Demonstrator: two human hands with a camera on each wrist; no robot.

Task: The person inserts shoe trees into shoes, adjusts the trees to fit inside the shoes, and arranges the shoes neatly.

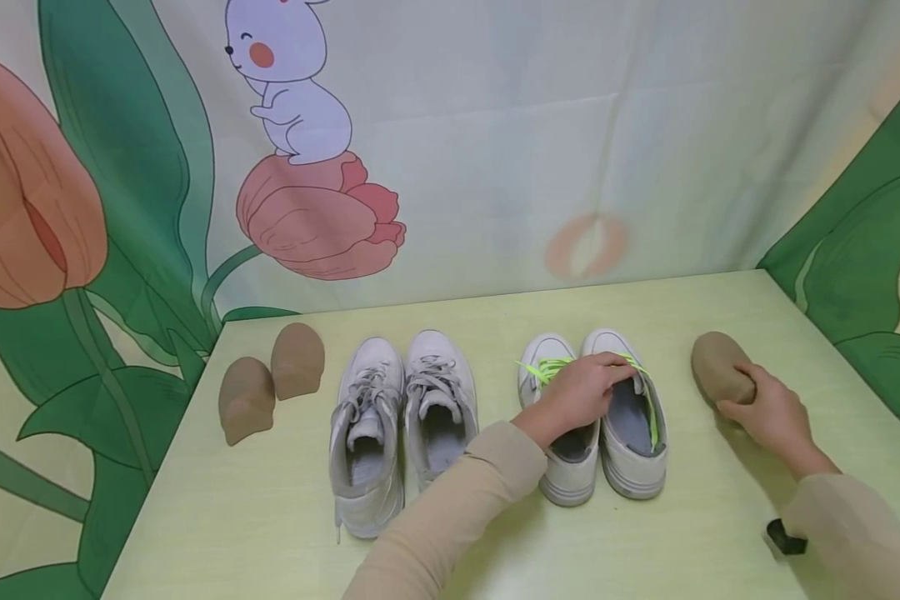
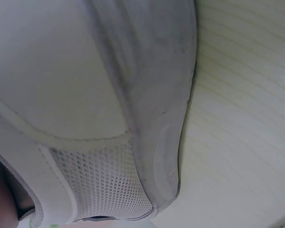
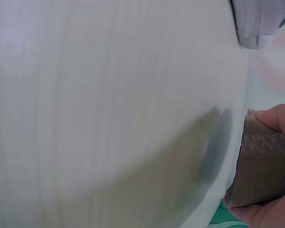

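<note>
Here's my right hand, thumb and fingers clamped on a brown toe insert, its rounded tip pointing ahead of my grip! Matt, plain brown outside; the wrist view catches a rough, bumpy patch between thumb and finger, with the rest cut off at the frame's edge. It looks lifted off the table, shadow beneath.

Across to my left hand, over the lime-laced shoe: white, grey-lined, mesh on its side. Fingers curled at the tongue, pinching it as best I can tell, since my own knuckles hide the spot. Just left of that grip, its mate is half covered by my hand. Farther left, grey-laced shoes, one heel behind my left sleeve; beyond them, two more brown inserts.
</note>
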